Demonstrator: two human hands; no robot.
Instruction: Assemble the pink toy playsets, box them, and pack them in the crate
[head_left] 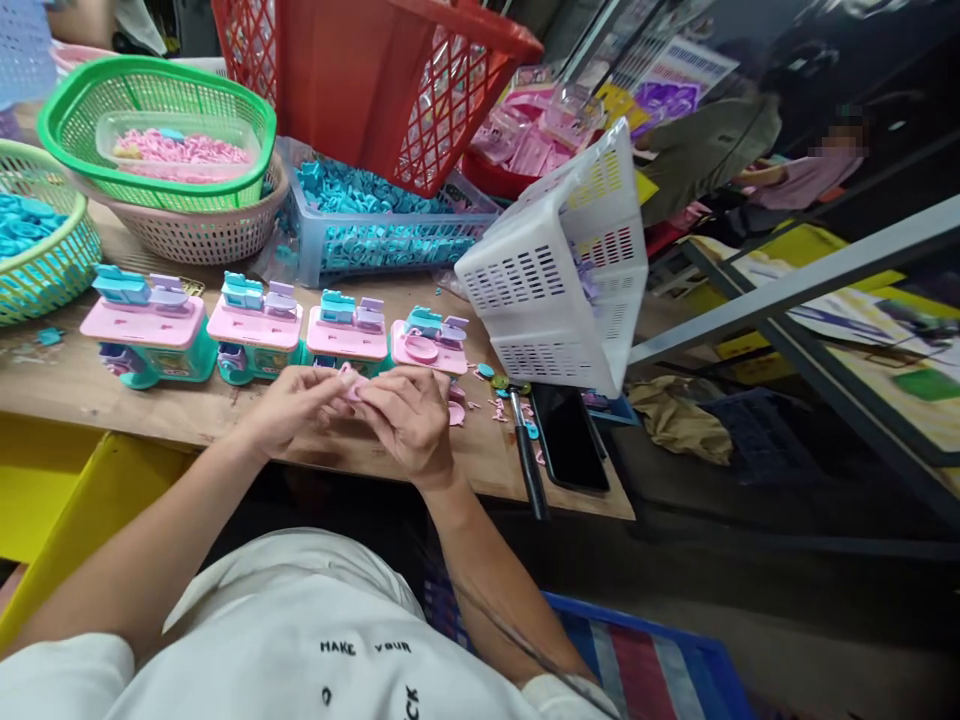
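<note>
My left hand (298, 405) and my right hand (409, 420) meet over the table's front edge, both closed on one small pink plastic part (352, 385). Its exact kind is mostly covered by my fingers. Just behind my hands stand several toy kitchen units in a row, with pink tops, teal bases and blue and lilac pieces on top: one at the far left (146, 328), one beside it (255, 325), one in the middle (346, 333). The unit at the right end (431, 345) carries a round pink ring on its top and is partly hidden by my right hand.
A hammer (529, 455) and a black phone (568, 440) lie at right among loose small parts. Behind the units are a green basket (67, 130), a clear bin of blue parts (390, 245), a red basket (352, 80) and a tilted white basket (540, 290).
</note>
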